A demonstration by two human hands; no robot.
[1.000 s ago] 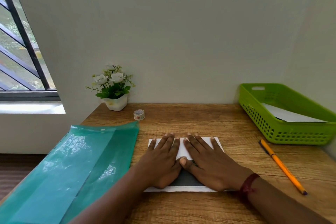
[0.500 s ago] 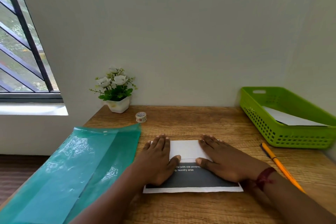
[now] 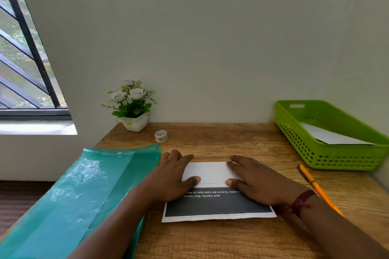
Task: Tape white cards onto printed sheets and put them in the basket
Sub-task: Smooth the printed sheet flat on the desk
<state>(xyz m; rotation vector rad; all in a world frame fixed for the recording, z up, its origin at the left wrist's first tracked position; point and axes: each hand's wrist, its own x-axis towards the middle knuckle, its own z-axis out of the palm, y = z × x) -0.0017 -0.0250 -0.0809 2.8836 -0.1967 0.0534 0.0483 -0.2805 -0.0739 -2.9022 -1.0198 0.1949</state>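
Palms down and fingers straight, we are pressing left hand (image 3: 174, 176) and right hand (image 3: 257, 184) on one white card (image 3: 212, 172) over one printed sheet (image 3: 216, 206); one basket (image 3: 328, 153) is sitting at the tabletop's (image 3: 210, 139) back right corner.

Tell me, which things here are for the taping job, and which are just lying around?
For the job: card, sheet, tape, basket, plus the left hand and right hand pressing the card flat.

Just lying about: folder, pencil, plant.
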